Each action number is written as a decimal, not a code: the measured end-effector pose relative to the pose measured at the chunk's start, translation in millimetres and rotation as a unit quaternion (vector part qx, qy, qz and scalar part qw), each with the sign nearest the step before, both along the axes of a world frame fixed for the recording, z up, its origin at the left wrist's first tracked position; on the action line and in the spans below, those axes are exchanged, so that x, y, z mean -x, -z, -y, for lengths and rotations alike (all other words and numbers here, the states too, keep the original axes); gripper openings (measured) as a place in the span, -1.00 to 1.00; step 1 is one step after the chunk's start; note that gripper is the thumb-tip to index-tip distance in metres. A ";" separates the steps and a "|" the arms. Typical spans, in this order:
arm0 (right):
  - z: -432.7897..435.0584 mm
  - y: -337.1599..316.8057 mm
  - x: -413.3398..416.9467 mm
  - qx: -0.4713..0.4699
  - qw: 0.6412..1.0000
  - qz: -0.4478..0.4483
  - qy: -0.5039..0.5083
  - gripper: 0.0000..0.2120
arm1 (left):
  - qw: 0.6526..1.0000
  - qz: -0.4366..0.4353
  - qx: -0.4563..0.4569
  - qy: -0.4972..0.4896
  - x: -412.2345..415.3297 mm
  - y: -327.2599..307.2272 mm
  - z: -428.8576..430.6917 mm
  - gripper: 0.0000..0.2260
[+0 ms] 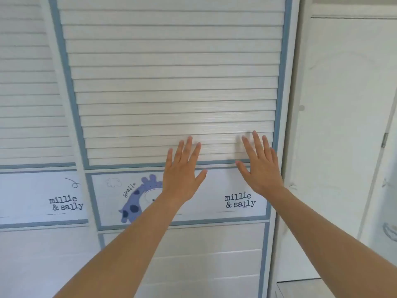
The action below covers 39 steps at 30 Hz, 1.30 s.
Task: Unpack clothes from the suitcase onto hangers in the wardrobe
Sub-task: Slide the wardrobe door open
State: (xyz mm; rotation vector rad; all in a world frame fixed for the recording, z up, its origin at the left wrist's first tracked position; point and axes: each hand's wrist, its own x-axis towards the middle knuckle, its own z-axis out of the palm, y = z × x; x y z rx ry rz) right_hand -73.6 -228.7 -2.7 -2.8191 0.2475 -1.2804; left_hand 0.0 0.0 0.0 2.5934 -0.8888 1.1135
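Wardrobe door (171, 82) has white slats and blue frame (281, 82).

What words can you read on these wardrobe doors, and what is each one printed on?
"millie & sally": on the middle door's picture band, towards its right end.
"millie & sally": on the left door's picture band.
"giraffe": small curved lettering beside the purple giraffe drawing on the middle door. It is blurred, so this is a best reading.
No other text shows.
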 end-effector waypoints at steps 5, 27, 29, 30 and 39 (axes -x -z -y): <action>30.7 13.6 -31.3 0.023 0.999 0.007 0.021 -0.34 | 1.000 0.013 0.021 0.002 -24.8 4.7 57.3 -0.34; -3.9 1.4 -61.1 -0.014 0.975 0.207 -0.081 -0.38 | 0.991 0.099 0.032 -0.080 -78.6 22.5 -17.8 -0.23; -13.1 -4.6 -67.7 -0.081 0.961 0.199 -0.174 -0.35 | 0.990 0.098 0.027 -0.095 -83.2 21.6 -34.0 -0.22; -18.0 -6.1 -70.1 -0.105 0.953 0.192 -0.212 -0.34 | 0.990 0.098 0.025 -0.100 -85.4 22.1 -41.5 -0.23; -83.9 8.2 -109.7 -0.224 0.895 0.137 -0.361 -0.35 | 0.977 0.009 0.158 -0.145 -83.2 72.7 -114.5 -0.36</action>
